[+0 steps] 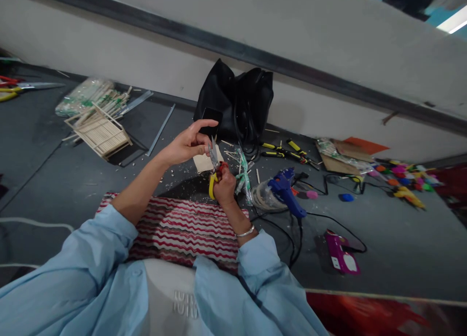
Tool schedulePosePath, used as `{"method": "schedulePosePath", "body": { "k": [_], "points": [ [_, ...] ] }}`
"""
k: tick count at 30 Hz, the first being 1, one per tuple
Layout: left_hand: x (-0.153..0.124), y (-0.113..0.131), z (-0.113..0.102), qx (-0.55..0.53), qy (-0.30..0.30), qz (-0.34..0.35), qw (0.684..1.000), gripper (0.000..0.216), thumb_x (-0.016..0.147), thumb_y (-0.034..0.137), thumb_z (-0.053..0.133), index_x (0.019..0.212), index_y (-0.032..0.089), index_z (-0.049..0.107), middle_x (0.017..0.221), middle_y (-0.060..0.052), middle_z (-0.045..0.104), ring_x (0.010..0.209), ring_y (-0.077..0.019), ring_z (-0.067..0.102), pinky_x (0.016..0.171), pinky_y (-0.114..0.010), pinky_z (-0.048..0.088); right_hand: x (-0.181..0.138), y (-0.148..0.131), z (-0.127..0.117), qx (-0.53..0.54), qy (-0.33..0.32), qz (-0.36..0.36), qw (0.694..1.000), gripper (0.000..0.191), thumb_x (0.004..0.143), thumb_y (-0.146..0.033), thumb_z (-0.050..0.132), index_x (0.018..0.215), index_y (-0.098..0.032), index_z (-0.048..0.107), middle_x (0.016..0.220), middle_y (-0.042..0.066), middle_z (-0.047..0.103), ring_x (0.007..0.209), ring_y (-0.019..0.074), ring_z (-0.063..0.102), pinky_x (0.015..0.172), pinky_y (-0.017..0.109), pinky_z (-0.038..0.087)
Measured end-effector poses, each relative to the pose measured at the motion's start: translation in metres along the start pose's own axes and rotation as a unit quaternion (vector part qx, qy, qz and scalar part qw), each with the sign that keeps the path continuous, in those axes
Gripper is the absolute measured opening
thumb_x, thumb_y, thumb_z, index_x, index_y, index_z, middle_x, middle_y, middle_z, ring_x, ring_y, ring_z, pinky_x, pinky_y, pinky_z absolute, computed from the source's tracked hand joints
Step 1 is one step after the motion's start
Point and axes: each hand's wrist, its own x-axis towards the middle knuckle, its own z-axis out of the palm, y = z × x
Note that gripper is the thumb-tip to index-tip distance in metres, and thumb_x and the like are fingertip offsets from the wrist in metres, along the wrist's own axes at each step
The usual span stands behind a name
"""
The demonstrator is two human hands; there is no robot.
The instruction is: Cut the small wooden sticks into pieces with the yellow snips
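My right hand [225, 186] grips a pair of scissors [214, 153] by its yellow and red handles, with the blades pointing away from me. Beside the blades, my left hand [191, 144] has its thumb and some fingers pinched together and the index finger raised; whatever sits in the pinch is too small to make out. Beneath both lies a pale square piece [203, 164] on the dark table, partly hidden by the hands. Thin sticks and a clear-green plastic wrapper [243, 173] are just right of the scissors.
A stick-built frame [100, 134] and a bag of sticks [87, 95] lie left. Behind my hands stands a black bag [233, 100]. At right are a blue glue gun [284, 185] on a clear jar, its cord, pliers [273, 154], colourful pom-poms [404, 173] and a purple power strip [342, 256].
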Motion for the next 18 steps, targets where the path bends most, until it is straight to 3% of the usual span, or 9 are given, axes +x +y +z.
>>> {"method": "schedulePosePath", "body": {
  "k": [7, 13, 18],
  "points": [
    [0.0008, 0.0013, 0.0027, -0.007, 0.013, -0.007, 1.000, 0.062, 0.077, 0.021, 0.070, 0.132, 0.020, 0.042, 0.074, 0.003, 0.062, 0.067, -0.0095, 0.064, 0.063, -0.021, 0.048, 0.0004, 0.0016, 0.0005, 0.019, 0.027, -0.019, 0.999, 0.023, 0.071, -0.018, 0.054, 0.093, -0.018, 0.061, 0.074, 0.005, 0.068, 0.068, 0.0194, 0.063, 0.065, 0.027, 0.049],
    [0.0023, 0.0050, 0.0099, -0.006, 0.024, 0.022, 0.999, 0.062, 0.077, 0.023, 0.071, 0.132, 0.018, 0.042, 0.077, 0.000, 0.064, 0.073, -0.0110, 0.065, 0.067, -0.022, 0.049, 0.0029, 0.0081, 0.0001, 0.065, 0.056, 0.008, 0.996, 0.017, 0.076, -0.027, 0.051, 0.087, -0.018, 0.060, 0.072, 0.004, 0.067, 0.057, 0.0161, 0.058, 0.059, 0.027, 0.048],
    [0.0033, 0.0042, 0.0071, -0.005, 0.050, 0.042, 0.998, 0.064, 0.076, 0.025, 0.074, 0.132, 0.021, 0.043, 0.080, 0.000, 0.064, 0.074, -0.0108, 0.064, 0.067, -0.022, 0.049, 0.0043, 0.0090, 0.0004, 0.058, 0.061, 0.009, 0.996, 0.019, 0.077, -0.031, 0.050, 0.087, -0.017, 0.060, 0.075, 0.006, 0.068, 0.061, 0.0174, 0.061, 0.063, 0.029, 0.049]
  ]
}}
